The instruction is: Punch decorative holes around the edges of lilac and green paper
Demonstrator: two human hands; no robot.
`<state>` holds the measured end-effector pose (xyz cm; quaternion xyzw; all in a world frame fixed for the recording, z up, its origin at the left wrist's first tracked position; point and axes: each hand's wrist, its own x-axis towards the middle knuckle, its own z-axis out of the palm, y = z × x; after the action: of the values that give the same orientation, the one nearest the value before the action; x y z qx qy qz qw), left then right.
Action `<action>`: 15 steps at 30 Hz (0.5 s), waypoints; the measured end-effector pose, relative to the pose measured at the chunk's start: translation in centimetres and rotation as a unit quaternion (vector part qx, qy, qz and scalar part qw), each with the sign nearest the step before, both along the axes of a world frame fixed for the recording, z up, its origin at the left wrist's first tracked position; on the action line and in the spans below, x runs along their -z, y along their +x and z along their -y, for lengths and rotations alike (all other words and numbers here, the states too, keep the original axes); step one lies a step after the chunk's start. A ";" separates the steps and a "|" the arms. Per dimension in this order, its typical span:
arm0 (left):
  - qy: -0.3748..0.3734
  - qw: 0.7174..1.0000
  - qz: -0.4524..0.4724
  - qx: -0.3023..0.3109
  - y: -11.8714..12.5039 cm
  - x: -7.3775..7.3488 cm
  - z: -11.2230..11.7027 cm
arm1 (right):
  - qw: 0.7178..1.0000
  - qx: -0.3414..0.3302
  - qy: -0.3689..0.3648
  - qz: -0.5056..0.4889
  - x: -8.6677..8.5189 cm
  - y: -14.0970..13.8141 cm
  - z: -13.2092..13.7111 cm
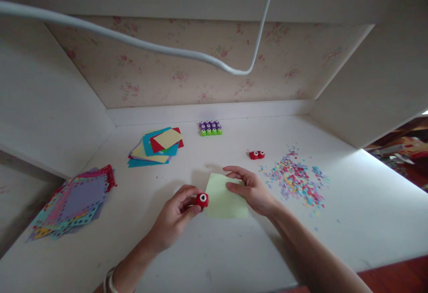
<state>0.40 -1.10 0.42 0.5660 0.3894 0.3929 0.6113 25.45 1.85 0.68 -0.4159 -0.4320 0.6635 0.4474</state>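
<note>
Between thumb and fingers, my left hand (177, 215) grips a small red craft punch (202, 200) with a white button and a dark mark on top. The punch is at the left edge of a pale green sheet of paper (227, 201); whether the edge sits in its slot I cannot tell. My right hand (249, 188) pinches the sheet near its upper right, thumb on top and fingers behind. Two more red punches (257, 154) stand side by side beyond my right hand.
Colourful paper confetti (297, 177) lies scattered on the right. Punched sheets (85, 197) are piled at the left, with plain coloured paper (163, 143) behind them. Purple and green punches (210, 128) stand near the back wall. A white cable (187, 53) hangs across above.
</note>
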 end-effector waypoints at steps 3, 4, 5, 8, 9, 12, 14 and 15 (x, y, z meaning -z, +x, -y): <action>-0.003 1.000 0.008 -0.010 -0.1 0.0 0.1 | 1.000 0.007 -0.004 -0.011 -0.1 0.1 -0.1; -0.006 1.000 0.012 -0.018 -0.3 0.1 0.1 | 1.000 0.010 -0.005 -0.016 -0.1 0.2 -0.1; -0.010 0.999 0.016 -0.027 -0.4 0.1 0.1 | 1.000 0.014 -0.006 -0.021 -0.1 0.3 -0.1; -0.021 0.998 0.020 -0.057 -1.1 0.0 -0.2 | 0.999 0.021 -0.008 -0.033 -0.2 0.6 -0.3; -0.023 0.997 0.018 -0.068 -1.3 -0.1 -0.3 | 0.999 0.021 -0.009 -0.036 -0.3 0.7 -0.3; -0.023 0.995 0.003 -0.097 -1.9 -0.2 -0.7 | 0.999 0.020 -0.002 -0.036 -0.3 0.9 -0.4; -0.016 0.994 -0.029 -0.107 -2.1 -0.1 -0.9 | 0.999 0.019 0.005 -0.030 -0.3 1.1 -0.4; -0.006 0.993 -0.052 -0.110 -2.1 0.0 -1.0 | 1.000 0.017 0.009 -0.025 -0.3 1.2 -0.5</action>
<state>-1.65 -0.07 0.41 0.5357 0.4826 0.4251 0.5472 26.62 2.32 0.98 -0.4027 -0.4194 0.6622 0.4728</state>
